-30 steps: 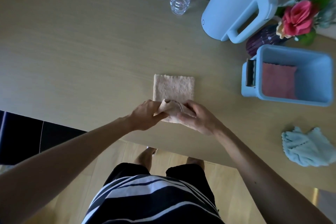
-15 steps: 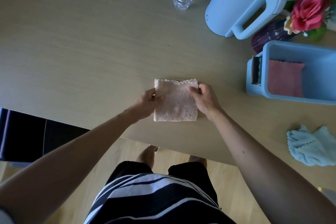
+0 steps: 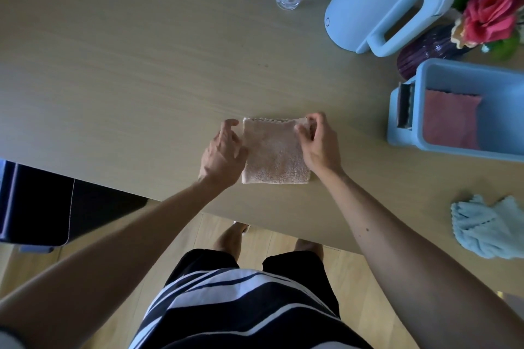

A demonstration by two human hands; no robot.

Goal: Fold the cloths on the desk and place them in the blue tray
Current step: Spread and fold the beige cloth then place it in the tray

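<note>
Head view: folded peach cloth (image 3: 275,153) flat on the tabletop (image 3: 141,65), between the two grips. Far right corner pinched and slightly raised by the right grip (image 3: 320,144). Just beside the left edge, the left grip (image 3: 222,150), slack, fingers loosely curled, holding nothing. Right of the right grip: blue tray (image 3: 453,151) with a pink cloth (image 3: 450,119) inside; nearer and right again, a crumpled pale blue cloth (image 3: 482,227). Probably light, soft and floppy, not slippery; likely to unfold if lifted by one corner. Better taken across the folded near edge, layers pinched together, or supported underneath with both grips.
</note>
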